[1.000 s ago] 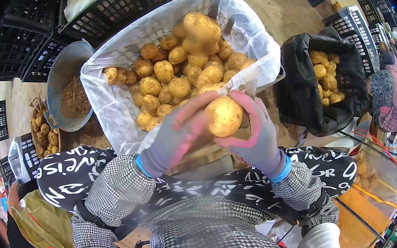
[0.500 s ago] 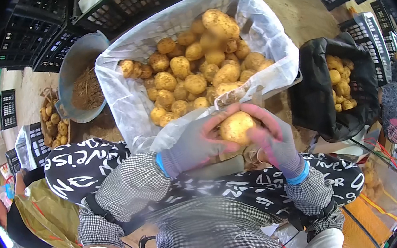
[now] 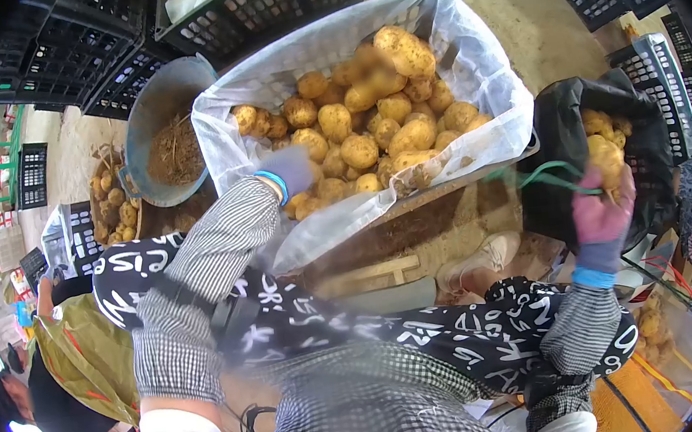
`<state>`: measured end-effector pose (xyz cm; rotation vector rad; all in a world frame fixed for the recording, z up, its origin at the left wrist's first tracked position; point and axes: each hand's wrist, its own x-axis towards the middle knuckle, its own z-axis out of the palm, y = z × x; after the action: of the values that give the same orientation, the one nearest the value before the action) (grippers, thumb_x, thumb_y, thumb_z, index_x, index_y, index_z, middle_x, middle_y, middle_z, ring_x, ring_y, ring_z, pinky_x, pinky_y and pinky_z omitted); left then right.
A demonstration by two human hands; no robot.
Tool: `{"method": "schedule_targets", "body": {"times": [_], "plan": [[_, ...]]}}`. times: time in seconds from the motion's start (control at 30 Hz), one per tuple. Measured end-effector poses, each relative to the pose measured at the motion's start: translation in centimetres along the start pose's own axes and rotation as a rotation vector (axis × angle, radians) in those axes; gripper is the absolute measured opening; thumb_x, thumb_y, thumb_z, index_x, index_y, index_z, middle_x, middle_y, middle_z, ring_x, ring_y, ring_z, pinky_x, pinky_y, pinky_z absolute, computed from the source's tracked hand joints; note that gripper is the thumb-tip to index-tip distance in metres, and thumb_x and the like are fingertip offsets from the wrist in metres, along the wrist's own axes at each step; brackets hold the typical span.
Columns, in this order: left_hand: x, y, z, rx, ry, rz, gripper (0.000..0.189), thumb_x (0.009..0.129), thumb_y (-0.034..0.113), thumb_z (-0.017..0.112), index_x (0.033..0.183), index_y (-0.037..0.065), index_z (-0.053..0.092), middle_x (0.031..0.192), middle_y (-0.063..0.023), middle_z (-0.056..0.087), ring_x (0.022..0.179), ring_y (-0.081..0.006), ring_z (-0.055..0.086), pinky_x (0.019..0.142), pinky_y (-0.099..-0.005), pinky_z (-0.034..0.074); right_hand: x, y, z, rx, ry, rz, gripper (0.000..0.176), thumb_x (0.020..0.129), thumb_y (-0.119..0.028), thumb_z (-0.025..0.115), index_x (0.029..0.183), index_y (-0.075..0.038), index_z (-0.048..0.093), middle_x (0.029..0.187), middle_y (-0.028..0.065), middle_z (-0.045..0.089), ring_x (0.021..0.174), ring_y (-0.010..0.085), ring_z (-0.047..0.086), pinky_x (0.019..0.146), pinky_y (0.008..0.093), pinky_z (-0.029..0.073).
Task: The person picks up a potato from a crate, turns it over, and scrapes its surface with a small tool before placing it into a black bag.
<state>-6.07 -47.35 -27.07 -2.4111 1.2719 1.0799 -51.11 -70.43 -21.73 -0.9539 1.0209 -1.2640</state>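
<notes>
A potato [image 3: 607, 159] is clasped in the grip of the right hand [image 3: 601, 219] at 3 o'clock, by the black bag [image 3: 555, 122]. It is judged firm, weighty and dusty, best cupped around its middle. The left hand [image 3: 292, 169] is plunged into the white sack [image 3: 473, 59] at 11 o'clock; its grip cannot be told.

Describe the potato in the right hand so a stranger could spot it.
Start at the big white-lined crate in the middle, then go right to the black bag. At the bag's near side the right hand, in a pink and grey glove, grips one potato. It is the only one held up in fingers; the other potatoes lie loose inside the bag.
</notes>
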Motion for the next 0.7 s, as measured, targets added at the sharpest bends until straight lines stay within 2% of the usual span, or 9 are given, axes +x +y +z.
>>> {"method": "schedule_targets", "body": {"times": [0.07, 0.13, 0.23, 0.3, 0.4, 0.47, 0.5, 0.6, 0.7], "plan": [[3.2, -2.5, 2.9, 0.307, -0.12, 0.208, 0.041, 0.085, 0.034, 0.062, 0.113, 0.004, 0.066, 0.115, -0.0201, 0.067, 0.104, -0.0366, 0.065, 0.092, -0.044, 0.051, 0.2, -1.5, -1.1, -0.109, 0.157, -0.112, 0.045, 0.087, -0.002, 0.067, 0.129, 0.0, 0.049, 0.123, 0.0132, 0.058, 0.109, 0.0212, 0.059, 0.093, 0.0308, 0.051], [3.0, 0.1, 3.3, -0.004, 0.079, -0.174, 0.047, 0.084, 0.029, 0.064, 0.124, 0.007, 0.06, 0.124, -0.0195, 0.061, 0.108, -0.0354, 0.063, 0.093, -0.0435, 0.05, -0.1, -2.6, -1.3, -0.261, 0.188, -0.227, 0.047, 0.087, 0.003, 0.067, 0.13, 0.002, 0.048, 0.126, 0.0152, 0.058, 0.115, 0.0236, 0.057, 0.099, 0.0336, 0.05], [2.4, 3.6, 4.1, -0.055, 0.367, 0.326, 0.059, 0.081, 0.018, 0.069, 0.136, 0.01, 0.052, 0.133, -0.0193, 0.054, 0.115, -0.0345, 0.059, 0.096, -0.0401, 0.05, -2.2, -2.7, 1.1, 0.088, 0.017, -0.148, 0.036, 0.094, -0.006, 0.061, 0.127, 0.003, 0.05, 0.125, 0.016, 0.059, 0.109, 0.0229, 0.059, 0.096, 0.0348, 0.051], [4.0, 5.6, 5.4, 0.088, 0.231, 0.314, 0.07, 0.077, 0.02, 0.071, 0.142, 0.011, 0.045, 0.139, -0.0189, 0.049, 0.122, -0.0348, 0.054, 0.099, -0.0408, 0.047, -3.9, -3.9, 4.7, 0.305, -0.057, 0.083, 0.032, 0.097, -0.012, 0.059, 0.125, 0.001, 0.052, 0.123, 0.0156, 0.059, 0.103, 0.0211, 0.059, 0.09, 0.0332, 0.052], [6.2, 7.0, 4.1, 0.133, 0.064, 0.301, 0.078, 0.076, 0.021, 0.073, 0.146, 0.011, 0.04, 0.14, -0.0194, 0.048, 0.125, -0.0362, 0.052, 0.101, -0.0417, 0.046, -5.7, -2.9, 9.0, 0.187, 0.052, 0.282, 0.031, 0.099, -0.02, 0.058, 0.124, -0.001, 0.055, 0.113, 0.0118, 0.06, 0.093, 0.0169, 0.056, 0.078, 0.0298, 0.049], [6.8, 6.1, 3.3, 0.064, -0.03, 0.344, 0.075, 0.082, 0.022, 0.073, 0.148, 0.012, 0.037, 0.139, -0.0167, 0.05, 0.123, -0.0326, 0.054, 0.101, -0.0409, 0.048, -6.7, -1.8, 9.8, 0.115, -0.073, 0.323, 0.039, 0.1, -0.018, 0.056, 0.133, 0.0, 0.05, 0.12, 0.0126, 0.059, 0.089, 0.016, 0.06, 0.074, 0.0283, 0.052], [6.0, 5.7, 2.8, -0.191, -0.148, 0.348, 0.074, 0.084, 0.023, 0.073, 0.148, 0.012, 0.037, 0.138, -0.0151, 0.051, 0.124, -0.0308, 0.054, 0.101, -0.0408, 0.048, -7.4, -1.5, 10.5, 0.054, -0.148, 0.336, 0.042, 0.099, -0.016, 0.056, 0.137, 0.001, 0.047, 0.124, 0.0134, 0.058, 0.087, 0.0157, 0.061, 0.073, 0.0279, 0.053], [1.2, 4.6, -0.7, -0.849, -0.421, 0.398, 0.072, 0.089, 0.029, 0.069, 0.15, 0.013, 0.033, 0.137, -0.0102, 0.051, 0.125, -0.0254, 0.053, 0.103, -0.0405, 0.049, -9.8, -1.6, 12.8, -0.161, -0.406, 0.42, 0.054, 0.095, -0.017, 0.064, 0.141, 0.002, 0.044, 0.133, 0.0154, 0.053, 0.107, 0.0171, 0.057, 0.089, 0.0301, 0.051], [-6.8, 5.5, -2.9, -1.384, -0.571, 0.546, 0.075, 0.094, 0.034, 0.064, 0.153, 0.013, 0.024, 0.142, -0.0092, 0.046, 0.128, -0.0246, 0.051, 0.104, -0.0413, 0.048, -12.2, 0.4, 13.8, -0.373, -0.712, 0.287, 0.067, 0.088, -0.016, 0.073, 0.144, 0.003, 0.04, 0.132, 0.0146, 0.053, 0.117, 0.0185, 0.054, 0.097, 0.0324, 0.047]]}}
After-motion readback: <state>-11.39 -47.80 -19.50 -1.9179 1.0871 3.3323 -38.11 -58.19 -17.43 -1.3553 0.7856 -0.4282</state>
